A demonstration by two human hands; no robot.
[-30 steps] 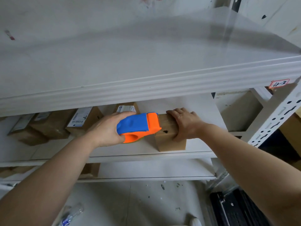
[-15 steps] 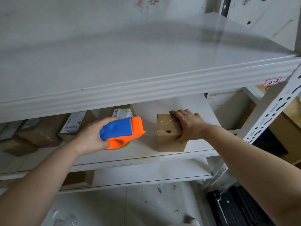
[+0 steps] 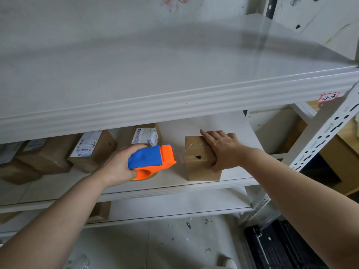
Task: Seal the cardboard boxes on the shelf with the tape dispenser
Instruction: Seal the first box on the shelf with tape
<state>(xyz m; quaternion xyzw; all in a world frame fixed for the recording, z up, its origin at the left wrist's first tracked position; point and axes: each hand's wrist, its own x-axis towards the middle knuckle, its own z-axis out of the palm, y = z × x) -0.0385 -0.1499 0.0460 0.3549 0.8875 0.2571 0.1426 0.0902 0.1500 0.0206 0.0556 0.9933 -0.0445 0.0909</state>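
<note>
Just pulled the tape dispenser leftward off the box, gripping it in the left hand. Clasping the box with the right hand near the shelf's front right edge. Probably done sealing this one.

Tape dispenser: the roll underneath is hidden but for a yellowish sliver at the bottom edge. Fingers of the left hand are out of sight behind its body.

Gap between the dispenser's mouth and the cardboard box: faint orange smear; cannot tell whether a strip spans it.

Right hand covers the box's right top edge.

Upper shelf board hides the rear of the labelled box. Label print is too small to read.

Boxes at far left: blurred, cut by the frame.

Lower-shelf box: mostly behind the left forearm.

Black crate and 1 shoe: cut by the bottom edge.
</note>
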